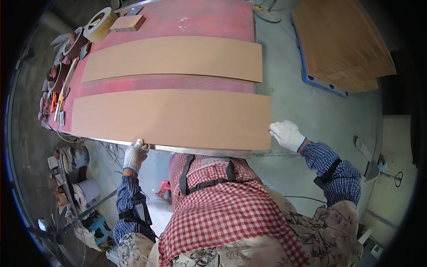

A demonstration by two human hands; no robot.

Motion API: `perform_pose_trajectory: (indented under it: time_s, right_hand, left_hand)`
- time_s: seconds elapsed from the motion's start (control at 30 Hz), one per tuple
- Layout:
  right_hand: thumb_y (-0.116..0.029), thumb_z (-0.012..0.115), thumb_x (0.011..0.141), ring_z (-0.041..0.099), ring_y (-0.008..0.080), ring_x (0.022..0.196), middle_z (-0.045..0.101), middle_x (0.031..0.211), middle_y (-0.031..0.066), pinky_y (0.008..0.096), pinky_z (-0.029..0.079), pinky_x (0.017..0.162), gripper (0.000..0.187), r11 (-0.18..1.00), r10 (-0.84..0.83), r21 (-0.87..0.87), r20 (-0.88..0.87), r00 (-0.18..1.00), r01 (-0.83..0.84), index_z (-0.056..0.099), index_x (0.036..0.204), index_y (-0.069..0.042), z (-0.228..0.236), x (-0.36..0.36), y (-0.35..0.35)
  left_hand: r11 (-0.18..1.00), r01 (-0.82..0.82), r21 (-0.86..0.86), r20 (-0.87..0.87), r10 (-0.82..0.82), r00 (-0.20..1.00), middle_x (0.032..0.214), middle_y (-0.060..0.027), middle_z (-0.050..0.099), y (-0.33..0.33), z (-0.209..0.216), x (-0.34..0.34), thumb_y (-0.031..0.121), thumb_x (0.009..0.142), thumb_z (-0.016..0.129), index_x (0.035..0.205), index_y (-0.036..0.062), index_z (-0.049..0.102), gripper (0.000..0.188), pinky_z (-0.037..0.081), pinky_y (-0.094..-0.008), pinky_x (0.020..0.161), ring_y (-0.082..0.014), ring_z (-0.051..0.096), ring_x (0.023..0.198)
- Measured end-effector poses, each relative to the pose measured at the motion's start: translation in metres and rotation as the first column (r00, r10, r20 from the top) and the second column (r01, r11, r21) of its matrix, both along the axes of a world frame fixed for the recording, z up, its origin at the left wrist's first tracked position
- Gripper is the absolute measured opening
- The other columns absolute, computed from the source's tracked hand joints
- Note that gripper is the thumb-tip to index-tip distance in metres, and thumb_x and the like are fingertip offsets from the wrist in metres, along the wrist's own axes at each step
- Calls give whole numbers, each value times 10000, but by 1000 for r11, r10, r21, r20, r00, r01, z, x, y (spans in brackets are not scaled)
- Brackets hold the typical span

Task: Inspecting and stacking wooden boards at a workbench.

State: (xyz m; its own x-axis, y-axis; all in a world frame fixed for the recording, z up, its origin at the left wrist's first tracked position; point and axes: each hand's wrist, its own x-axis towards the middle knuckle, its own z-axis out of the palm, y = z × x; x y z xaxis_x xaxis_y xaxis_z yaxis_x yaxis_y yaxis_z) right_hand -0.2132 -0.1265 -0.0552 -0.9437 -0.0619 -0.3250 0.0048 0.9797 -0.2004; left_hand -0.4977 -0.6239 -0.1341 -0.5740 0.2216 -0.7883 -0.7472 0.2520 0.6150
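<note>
A long flat brown board lies across the near part of the red-topped table. My left hand, in a white glove, is at its near edge to the left, with curled fingers pinching the edge. At the board's right end my right hand, also gloved in white, has its fingers closed on the edge. A second brown board lies beyond the first, roughly parallel to it. A strip of textured red tabletop shows between the two.
Rolls of tape, a small wooden block and hand tools line the table's left side. To the right, a tall stack of brown sheets rests on a blue pallet. A fan stands at lower left, near a blue stool.
</note>
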Motion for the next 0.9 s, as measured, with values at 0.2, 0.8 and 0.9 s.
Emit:
perform_pose_trajectory:
  time_s: [0.2,0.8,0.9]
  right_hand:
    - [-193,569,901,637,340,711,642,779,134,456,492,659,133,1000,7,-11,5,1000,-7,565,891,-60,-3,-9,-8]
    - [-237,531,929,665,316,723,654,776,134,434,511,663,175,983,170,-50,-128,977,-177,556,878,-72,-34,-138,-118]
    - [-252,533,928,671,321,775,672,822,132,435,515,714,191,979,118,-160,-59,991,-126,594,929,-70,-19,-143,-109]
  left_hand:
    - [994,-11,-111,-9,10,1000,802,60,614,8,3,1,353,960,602,1016,161,546,208,394,-243,592,-55,552,654]
    - [992,-25,-123,-45,20,999,844,34,636,5,-5,-1,388,917,654,1001,114,601,291,392,-241,602,-61,531,660]
    - [998,38,-48,-44,-40,998,847,27,637,7,-5,0,390,912,661,986,108,608,296,398,-246,607,-65,533,662]
